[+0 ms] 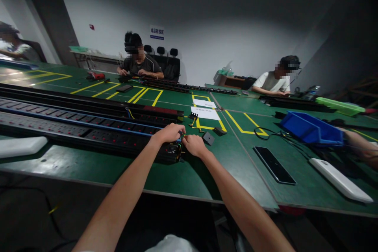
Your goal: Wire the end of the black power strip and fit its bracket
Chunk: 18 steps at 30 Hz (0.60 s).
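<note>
Several long black socket strips (112,138) lie side by side on the green table (236,173), reaching from the left edge to the middle. At the right end of the nearest strip, my left hand (171,133) is closed with its fingers around something small and dark. My right hand (193,145) is closed just to the right of it, its fingertips at thin green and yellow wires by the strip's end. What the fingers pinch is too small to make out. A black square cover (208,138) rests just right of my right hand, with a second dark piece (219,131) behind it.
A phone (274,164), a white power bank (341,180) and a blue bin (310,128) are on the right, with a person's arm (362,145) beside the bin. A white case (22,146) lies at the left. Paper sheets (206,113) lie ahead. Other people sit across the table.
</note>
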Each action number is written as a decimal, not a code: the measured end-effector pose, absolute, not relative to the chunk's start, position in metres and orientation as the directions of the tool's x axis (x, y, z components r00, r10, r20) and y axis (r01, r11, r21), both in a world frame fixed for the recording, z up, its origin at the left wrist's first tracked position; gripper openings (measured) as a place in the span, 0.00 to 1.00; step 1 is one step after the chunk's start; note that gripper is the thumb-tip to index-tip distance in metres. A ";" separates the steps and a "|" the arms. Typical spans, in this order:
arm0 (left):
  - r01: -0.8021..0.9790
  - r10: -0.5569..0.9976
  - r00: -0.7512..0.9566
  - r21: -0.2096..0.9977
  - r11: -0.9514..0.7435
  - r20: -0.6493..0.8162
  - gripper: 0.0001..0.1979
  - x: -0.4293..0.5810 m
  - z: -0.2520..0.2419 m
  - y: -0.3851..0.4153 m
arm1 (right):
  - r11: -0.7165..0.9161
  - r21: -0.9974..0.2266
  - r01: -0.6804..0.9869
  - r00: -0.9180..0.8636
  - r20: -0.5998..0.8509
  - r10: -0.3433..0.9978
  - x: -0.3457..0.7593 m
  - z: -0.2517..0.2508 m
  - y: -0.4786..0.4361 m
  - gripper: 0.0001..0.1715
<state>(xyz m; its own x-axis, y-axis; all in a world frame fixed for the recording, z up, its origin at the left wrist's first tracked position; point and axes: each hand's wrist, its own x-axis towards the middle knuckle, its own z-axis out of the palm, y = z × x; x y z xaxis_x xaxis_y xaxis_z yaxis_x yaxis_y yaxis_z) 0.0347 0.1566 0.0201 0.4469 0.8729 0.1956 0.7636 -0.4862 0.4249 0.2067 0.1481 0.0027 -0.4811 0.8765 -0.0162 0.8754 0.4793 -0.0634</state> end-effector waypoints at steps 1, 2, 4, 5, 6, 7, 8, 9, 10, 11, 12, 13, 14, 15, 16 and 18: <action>0.755 0.863 0.459 0.420 -0.504 0.210 0.21 0.034 0.020 0.156 | 0.479 -0.061 0.875 -0.481 -0.012 0.877 0.207 0.003 0.148 0.29; 0.748 0.858 0.462 0.422 -0.512 0.223 0.22 0.032 0.020 0.155 | 0.478 -0.061 0.876 -0.479 -0.008 0.878 0.207 0.002 0.147 0.29; 0.755 0.870 0.433 0.433 -0.492 0.235 0.23 0.029 0.021 0.152 | 0.474 -0.063 0.878 -0.476 -0.006 0.880 0.206 0.002 0.147 0.29; 0.774 0.888 0.399 0.434 -0.460 0.229 0.24 0.027 0.022 0.150 | 0.474 -0.065 0.878 -0.475 -0.007 0.880 0.206 0.002 0.147 0.30; 0.802 0.909 0.356 0.428 -0.416 0.216 0.23 0.025 0.024 0.148 | 0.475 -0.068 0.878 -0.476 -0.008 0.879 0.206 0.003 0.147 0.30; 0.833 0.929 0.312 0.415 -0.367 0.197 0.22 0.024 0.026 0.146 | 0.476 -0.069 0.877 -0.477 -0.008 0.879 0.206 0.003 0.146 0.30; 0.860 0.946 0.272 0.396 -0.321 0.175 0.21 0.023 0.028 0.144 | 0.478 -0.069 0.876 -0.479 -0.007 0.878 0.206 0.003 0.146 0.30; 0.882 0.958 0.243 0.377 -0.284 0.153 0.20 0.023 0.029 0.143 | 0.480 -0.068 0.875 -0.481 -0.005 0.877 0.206 0.003 0.146 0.29; 0.898 0.965 0.225 0.357 -0.258 0.132 0.20 0.024 0.031 0.141 | 0.482 -0.067 0.873 -0.484 -0.003 0.875 0.206 0.003 0.146 0.29; 0.910 0.970 0.214 0.337 -0.240 0.114 0.19 0.024 0.032 0.141 | 0.484 -0.066 0.873 -0.485 -0.003 0.874 0.206 0.003 0.146 0.29; 0.919 0.973 0.208 0.319 -0.229 0.100 0.18 0.025 0.032 0.141 | 0.485 -0.066 0.872 -0.486 -0.005 0.874 0.207 0.003 0.146 0.29; 0.926 0.974 0.207 0.304 -0.225 0.092 0.16 0.026 0.033 0.141 | 0.484 -0.066 0.873 -0.486 -0.008 0.874 0.207 0.003 0.146 0.29; 0.928 0.974 0.211 0.294 -0.227 0.088 0.15 0.027 0.033 0.141 | 0.483 -0.066 0.873 -0.484 -0.010 0.875 0.207 0.003 0.146 0.29; 0.928 0.972 0.218 0.289 -0.234 0.087 0.15 0.028 0.033 0.141 | 0.481 -0.067 0.874 -0.483 -0.009 0.876 0.206 0.003 0.146 0.29; 0.926 0.970 0.227 0.288 -0.243 0.089 0.15 0.028 0.033 0.141 | 0.480 -0.067 0.875 -0.482 -0.005 0.876 0.206 0.003 0.146 0.29; 0.922 0.966 0.239 0.289 -0.257 0.095 0.15 0.028 0.033 0.141 | 0.483 -0.066 0.873 -0.484 0.005 0.875 0.206 0.002 0.146 0.29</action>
<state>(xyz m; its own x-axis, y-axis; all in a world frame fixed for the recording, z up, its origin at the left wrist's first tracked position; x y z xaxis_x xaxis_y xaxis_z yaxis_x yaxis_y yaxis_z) 0.0284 0.1414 0.0326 0.2394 0.9663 0.0946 0.9224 -0.2568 0.2886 0.2065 0.1462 0.0024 -0.4843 0.8749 0.0048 0.8729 0.4835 -0.0660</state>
